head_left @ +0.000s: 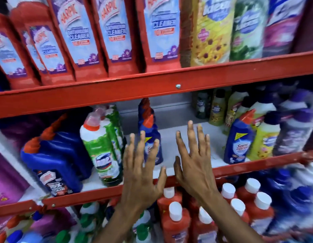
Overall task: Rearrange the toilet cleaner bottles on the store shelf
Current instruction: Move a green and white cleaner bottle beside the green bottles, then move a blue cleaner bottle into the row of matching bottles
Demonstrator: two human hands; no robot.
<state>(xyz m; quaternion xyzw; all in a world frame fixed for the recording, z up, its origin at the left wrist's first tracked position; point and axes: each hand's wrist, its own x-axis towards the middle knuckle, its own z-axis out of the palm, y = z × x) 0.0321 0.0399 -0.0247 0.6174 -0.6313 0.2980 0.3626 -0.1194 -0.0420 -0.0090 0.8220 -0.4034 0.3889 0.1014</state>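
1. We stand before a red metal store shelf (152, 88), both hands raised toward its middle tier, fingers spread, neither holding anything.
2. Our left hand (143, 172) hangs open in front of a blue toilet cleaner bottle (151, 137) with a red nozzle cap; a second like it stands directly behind. Whether the fingertips touch it we cannot tell.
3. Our right hand (194, 165) is likewise released, palm toward the bare white shelf board (178, 135) at about 12 o'clock from the wrist.
4. At 9 o'clock from the hands stand a green-and-white cleaner bottle (101, 155) and, further left, a large dark-blue Harpic bottle (55, 162). At 3 o'clock stands another blue bottle (239, 139), with yellow and purple ones beside it.
5. Red Harpic bathroom cleaner bottles (161, 32) line the tier above; red bottles with white caps (176, 223) fill the tier below.
6. We judge the step in hand to be the reach, with a gap open in the middle of the row.
7. The next move likely calls for closing a hand round a blue bottle and sliding it to fill that gap, keeping it upright and clear of its neighbours.
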